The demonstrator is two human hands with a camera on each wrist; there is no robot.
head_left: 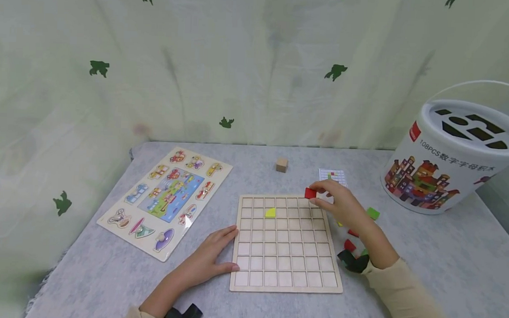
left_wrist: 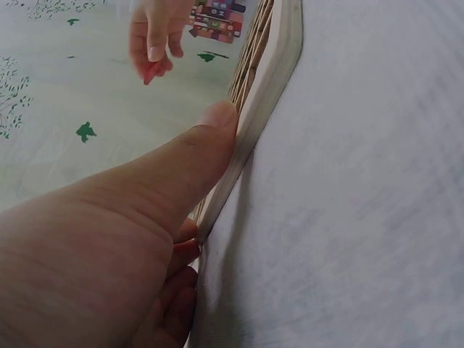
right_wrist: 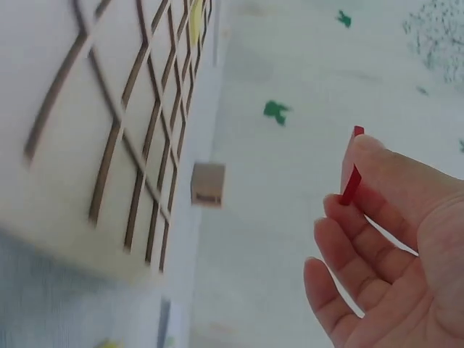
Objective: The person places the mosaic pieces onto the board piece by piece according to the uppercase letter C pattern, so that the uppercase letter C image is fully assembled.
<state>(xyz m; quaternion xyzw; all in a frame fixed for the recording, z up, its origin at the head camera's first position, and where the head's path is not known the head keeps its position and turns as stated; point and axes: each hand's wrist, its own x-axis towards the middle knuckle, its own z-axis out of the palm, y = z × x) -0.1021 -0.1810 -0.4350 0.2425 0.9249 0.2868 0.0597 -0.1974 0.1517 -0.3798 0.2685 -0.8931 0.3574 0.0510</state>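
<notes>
A wooden grid board (head_left: pixel 287 242) lies flat on the grey table, with one yellow piece (head_left: pixel 270 212) set in a cell near its top. My right hand (head_left: pixel 341 204) pinches a small red piece (head_left: pixel 310 193) between thumb and fingers just above the board's top right corner; the red piece (right_wrist: pixel 351 181) shows edge-on in the right wrist view. My left hand (head_left: pixel 211 253) lies with straight fingers against the board's left edge, and the thumb (left_wrist: pixel 210 138) presses the board's rim (left_wrist: pixel 272 80).
A picture peg puzzle (head_left: pixel 166 198) lies at the left. A small wooden cube (head_left: pixel 281 164) and a pattern card (head_left: pixel 333 176) sit behind the board. A white toy bucket (head_left: pixel 452 156) stands at the right. Green and red pieces (head_left: pixel 372 213) lie beside my right wrist.
</notes>
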